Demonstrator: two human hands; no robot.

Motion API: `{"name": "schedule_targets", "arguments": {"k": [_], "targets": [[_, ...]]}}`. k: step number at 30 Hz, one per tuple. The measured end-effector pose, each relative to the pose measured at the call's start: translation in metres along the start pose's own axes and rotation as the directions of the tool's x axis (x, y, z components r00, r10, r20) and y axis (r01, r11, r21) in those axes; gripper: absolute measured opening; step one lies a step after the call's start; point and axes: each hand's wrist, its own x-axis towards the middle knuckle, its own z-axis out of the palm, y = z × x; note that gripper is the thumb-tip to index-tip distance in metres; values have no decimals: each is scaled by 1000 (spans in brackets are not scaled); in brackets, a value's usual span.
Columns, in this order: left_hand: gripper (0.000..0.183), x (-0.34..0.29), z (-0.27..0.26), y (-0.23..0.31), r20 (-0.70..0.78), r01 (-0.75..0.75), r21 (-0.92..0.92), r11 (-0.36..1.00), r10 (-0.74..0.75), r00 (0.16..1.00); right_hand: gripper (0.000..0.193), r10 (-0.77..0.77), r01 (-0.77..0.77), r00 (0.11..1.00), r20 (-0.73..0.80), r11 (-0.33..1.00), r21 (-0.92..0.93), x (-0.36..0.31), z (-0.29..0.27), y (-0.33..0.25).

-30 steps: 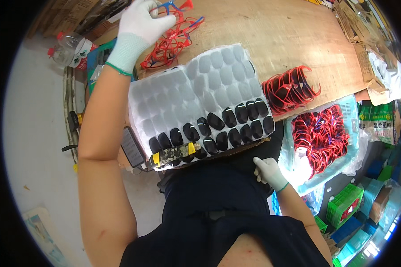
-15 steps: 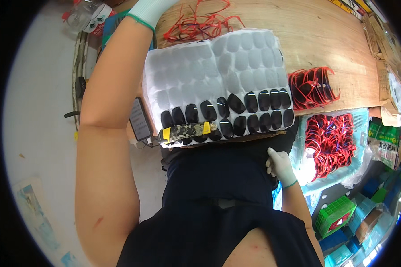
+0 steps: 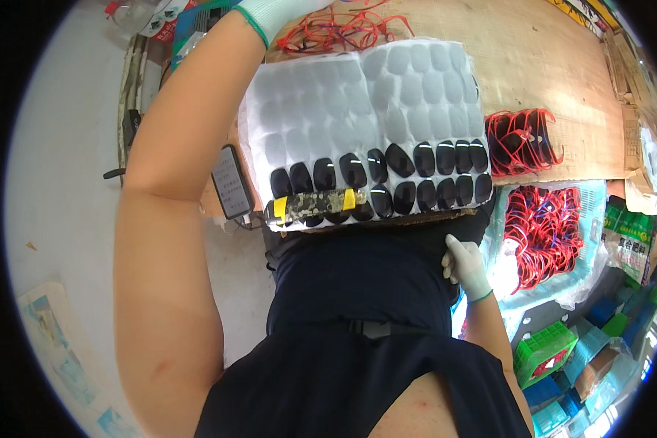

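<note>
The left hand [image 3: 286,9] is beside tangled red frames [image 3: 336,33] on the counter [image 3: 555,62], its fingers mostly out of view, grip impossible to tell; tangling could snag neighbours. The right hand's [image 3: 466,264] fingers half-curl, apparently empty

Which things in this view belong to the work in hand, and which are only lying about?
Likely in the work:
- thin red spectacle frames
- glossy black rounded lenses
- white oval-marked sheet

Probably lying about:
- clear plastic bottle
- black rectangular phone
</note>
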Motion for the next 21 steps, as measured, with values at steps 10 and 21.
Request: {"name": "schedule_targets", "arguments": {"k": [10, 21], "targets": [[27, -31, -15, 7, -86, 9, 12, 1000, -8, 996, 48, -125, 128, 990, 65, 991, -41, -21, -7, -18], [40, -77, -25, 56, -161, -129, 43, 991, 134, 978, 47, -989, 731, -146, 0, -108, -674, -44, 35, -298]]}}
